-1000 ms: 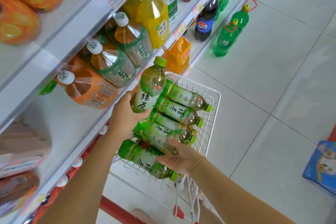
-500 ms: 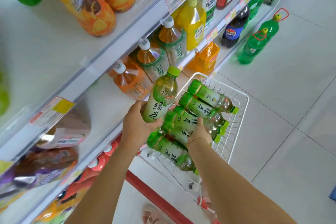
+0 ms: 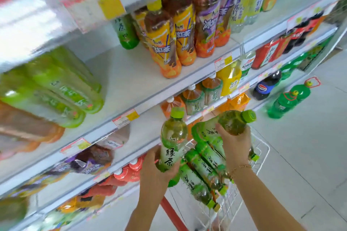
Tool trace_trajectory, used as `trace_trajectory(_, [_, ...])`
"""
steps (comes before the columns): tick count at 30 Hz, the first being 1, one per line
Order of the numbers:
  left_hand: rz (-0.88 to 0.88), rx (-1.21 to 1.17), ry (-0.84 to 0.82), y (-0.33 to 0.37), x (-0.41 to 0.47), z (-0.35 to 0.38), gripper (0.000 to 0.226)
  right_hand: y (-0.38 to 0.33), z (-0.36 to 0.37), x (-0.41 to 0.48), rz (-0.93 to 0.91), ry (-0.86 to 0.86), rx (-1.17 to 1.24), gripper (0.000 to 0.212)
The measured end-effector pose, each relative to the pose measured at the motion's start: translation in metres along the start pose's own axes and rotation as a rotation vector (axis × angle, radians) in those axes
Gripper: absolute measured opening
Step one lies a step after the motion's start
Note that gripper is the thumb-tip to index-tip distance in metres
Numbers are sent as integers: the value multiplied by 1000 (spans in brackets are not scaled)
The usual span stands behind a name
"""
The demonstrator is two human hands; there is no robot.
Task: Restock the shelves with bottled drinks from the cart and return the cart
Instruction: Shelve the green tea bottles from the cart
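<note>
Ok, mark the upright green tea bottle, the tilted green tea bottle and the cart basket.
upright green tea bottle (image 3: 170, 155): head view, on its label.
tilted green tea bottle (image 3: 231, 122): head view, on its clear shoulder.
cart basket (image 3: 268, 148): head view, on its white wire rim.

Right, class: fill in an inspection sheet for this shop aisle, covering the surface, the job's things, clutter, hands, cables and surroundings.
Surface: white shelf, partly bare between the green and orange bottles.
Job's things: green tea bottles lying in the white wire cart; two more are lifted out.
Clutter: two large green bottles standing at the foot of the shelves.
Hands: left hand grips an upright tea bottle near its base; right hand grips a tilted tea bottle, cap pointing right.
Cables: nothing seen.
Surroundings: pale tiled floor; stocked shelves above and below, blurred on the left.
</note>
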State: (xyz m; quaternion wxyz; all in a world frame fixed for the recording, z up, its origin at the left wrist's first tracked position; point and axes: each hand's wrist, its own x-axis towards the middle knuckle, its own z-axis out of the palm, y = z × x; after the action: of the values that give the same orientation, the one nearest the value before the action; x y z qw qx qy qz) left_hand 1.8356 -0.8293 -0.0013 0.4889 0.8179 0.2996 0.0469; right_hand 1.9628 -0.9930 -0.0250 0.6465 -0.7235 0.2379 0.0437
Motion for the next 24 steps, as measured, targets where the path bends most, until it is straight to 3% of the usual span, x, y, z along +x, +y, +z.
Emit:
trace_trajectory(4, [69,-116,88,28,-12,-27,52,-52,-11,-39,-230,-165,16,62])
trace_trajectory(7, [163,-163,232,48,-8,-52,52,-88,-9,-71,-433,-320,117,64])
trace_trajectory(12, [357,-174,411,76,26,-94,55,-138,18,-106,-747,-421,186,69])
trace_trajectory(24, [457,-169,405,64,119,-105,47,-147,132,-77,-792,-499,111,67])
